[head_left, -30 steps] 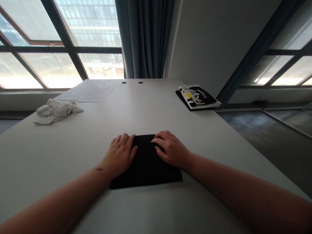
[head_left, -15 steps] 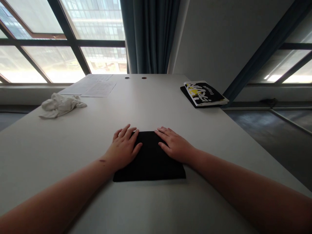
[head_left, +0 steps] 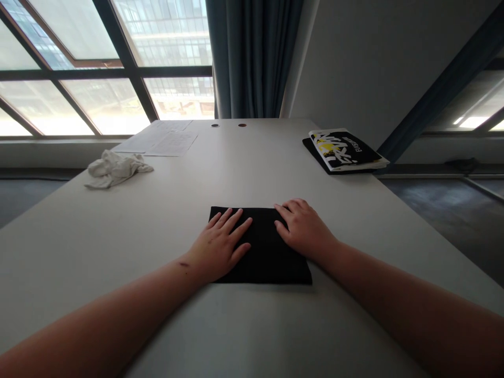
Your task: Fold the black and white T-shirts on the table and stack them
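A broad, smooth white table (head_left: 118, 236) filled most of the view, running away from the person toward a dark-framed glass window (head_left: 106, 100) at far left, a pleated blue-grey curtain (head_left: 254, 58) and a plain, shadowed wall (head_left: 362, 68).

Two bare forearms reached in from the lower corners and converged on a black folded cloth (head_left: 271, 254), which lay flat on the table near the centre. The left hand (head_left: 220, 244) rested palm down over the cloth's left side, fingers fanned apart and pointing up and to the right, thumb held out below them. The right hand (head_left: 303, 226) lay palm down over the right edge, its fingers gently bent toward the far edge, its thumb apart from them. Neither hand was clamped on anything.

The cloth was matte and roughly rectangular, with a straight near edge. Farther back at right sat a folded black-and-white bundle (head_left: 346, 149) with bold white and yellow print, on a dark flat layer. At far left were thin, flat paper sheets (head_left: 161, 143) and, nearer, a soft, crumpled white rag (head_left: 116, 168). Smallest were two round inserts (head_left: 242, 125) set in the tabletop's far end.
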Demonstrator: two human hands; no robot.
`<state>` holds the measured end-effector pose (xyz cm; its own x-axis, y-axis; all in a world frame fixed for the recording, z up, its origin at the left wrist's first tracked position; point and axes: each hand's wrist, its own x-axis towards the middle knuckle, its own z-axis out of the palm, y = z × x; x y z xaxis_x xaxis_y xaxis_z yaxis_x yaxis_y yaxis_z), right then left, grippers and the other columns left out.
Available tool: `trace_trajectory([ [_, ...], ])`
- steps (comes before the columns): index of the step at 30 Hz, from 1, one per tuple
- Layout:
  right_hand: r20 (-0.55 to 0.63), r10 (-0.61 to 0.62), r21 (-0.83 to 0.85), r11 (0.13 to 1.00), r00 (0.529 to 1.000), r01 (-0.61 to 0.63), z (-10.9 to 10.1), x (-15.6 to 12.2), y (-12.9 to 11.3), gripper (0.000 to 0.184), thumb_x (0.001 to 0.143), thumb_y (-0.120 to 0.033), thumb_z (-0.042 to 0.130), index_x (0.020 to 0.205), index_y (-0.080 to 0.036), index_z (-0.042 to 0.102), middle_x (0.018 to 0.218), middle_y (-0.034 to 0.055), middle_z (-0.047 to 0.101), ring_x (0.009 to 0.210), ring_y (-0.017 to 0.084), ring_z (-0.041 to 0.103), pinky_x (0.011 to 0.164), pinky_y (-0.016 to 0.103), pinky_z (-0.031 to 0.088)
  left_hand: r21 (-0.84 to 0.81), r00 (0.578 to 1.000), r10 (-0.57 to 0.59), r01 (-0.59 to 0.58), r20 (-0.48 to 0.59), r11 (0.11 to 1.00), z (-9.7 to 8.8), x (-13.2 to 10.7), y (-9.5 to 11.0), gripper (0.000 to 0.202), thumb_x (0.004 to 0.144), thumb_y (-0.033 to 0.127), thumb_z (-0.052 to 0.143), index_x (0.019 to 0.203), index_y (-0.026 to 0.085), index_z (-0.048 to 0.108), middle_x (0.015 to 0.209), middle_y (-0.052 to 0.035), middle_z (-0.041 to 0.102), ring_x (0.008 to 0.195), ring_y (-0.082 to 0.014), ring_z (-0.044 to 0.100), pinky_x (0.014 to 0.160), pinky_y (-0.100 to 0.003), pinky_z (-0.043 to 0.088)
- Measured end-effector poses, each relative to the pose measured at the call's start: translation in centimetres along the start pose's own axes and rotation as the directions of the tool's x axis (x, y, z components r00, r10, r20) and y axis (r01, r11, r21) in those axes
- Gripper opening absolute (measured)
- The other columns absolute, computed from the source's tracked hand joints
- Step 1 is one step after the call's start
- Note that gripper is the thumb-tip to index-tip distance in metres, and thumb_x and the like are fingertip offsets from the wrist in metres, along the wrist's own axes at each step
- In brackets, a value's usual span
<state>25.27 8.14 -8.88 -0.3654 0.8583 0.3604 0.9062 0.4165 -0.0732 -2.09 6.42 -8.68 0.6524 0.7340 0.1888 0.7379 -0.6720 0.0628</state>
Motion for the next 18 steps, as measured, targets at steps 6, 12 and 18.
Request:
trace_trajectory([
  [6,0.046,0.063,-0.065,0.996,0.997,-0.060,-0.7,0.3,0.0,0.028,0.097,-0.035,0.059,0.113,-0.017,0.073,0.112,0.0172,0.068,0.108,0.035,0.056,0.093,0.049,0.049,0.006,0.999,0.050,-0.050,0.020,0.999,-1.0,0.2,-0.7,0.053,0.111,0.048,0.040,0.158,0.026,0.049,0.168,-0.0097,0.041,0.155,-0.0316,0.036,0.126,-0.053,0.031],
  [12,0.078,-0.011,0.178,0.984,0.997,-0.003,-0.9,0.0,-0.9,0.014,0.095,-0.026,0.059,0.104,-0.017,0.066,0.106,0.0135,0.069,0.105,0.032,0.059,0.092,0.048,0.049,0.102,0.998,-0.057,0.056,0.000,0.993,-3.2,0.4,0.5,0.043,0.109,0.048,0.043,0.133,0.021,0.067,0.128,-0.0131,0.069,0.109,-0.0316,0.064,0.097,-0.050,0.050],
  [18,-0.023,-0.146,0.669,0.733,0.989,0.124,-1.9,-0.8,-2.0,0.017,0.094,-0.027,0.062,0.110,-0.024,0.059,0.102,0.0049,0.070,0.089,0.020,0.065,0.085,0.035,0.053,-0.013,0.998,0.017,-0.018,-0.067,1.000,-3.1,0.7,1.0,0.049,0.108,0.043,0.046,0.149,0.017,0.052,0.143,-0.0156,0.063,0.128,-0.0324,0.060,0.108,-0.051,0.045],
])
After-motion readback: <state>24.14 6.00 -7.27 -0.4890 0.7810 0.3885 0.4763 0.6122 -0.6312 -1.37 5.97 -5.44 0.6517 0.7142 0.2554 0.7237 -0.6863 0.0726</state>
